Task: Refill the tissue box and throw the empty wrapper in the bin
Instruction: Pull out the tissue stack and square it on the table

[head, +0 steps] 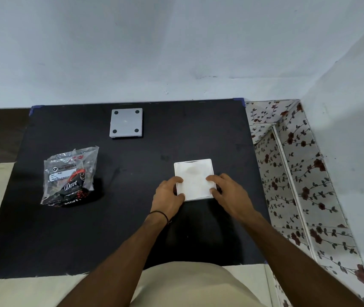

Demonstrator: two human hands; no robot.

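Your hands, left (169, 192) & right (225, 190), grip the tissue box (194, 179) at both sides w/ fingers curled; next fit the lid (126, 122), I think.

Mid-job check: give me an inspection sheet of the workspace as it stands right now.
Surface: black mat with blue taped corners, laid over cream cloth.
Job's things: white tissue box open, white stack inside; grey lid face-down at the far edge; clear wrapper lying at left.
Clutter: nothing seen.
Grippers: left hand and right hand press on the box's near corners.
Cables: nothing seen.
Surroundings: pale wall; floral container at right, possibly the bin.
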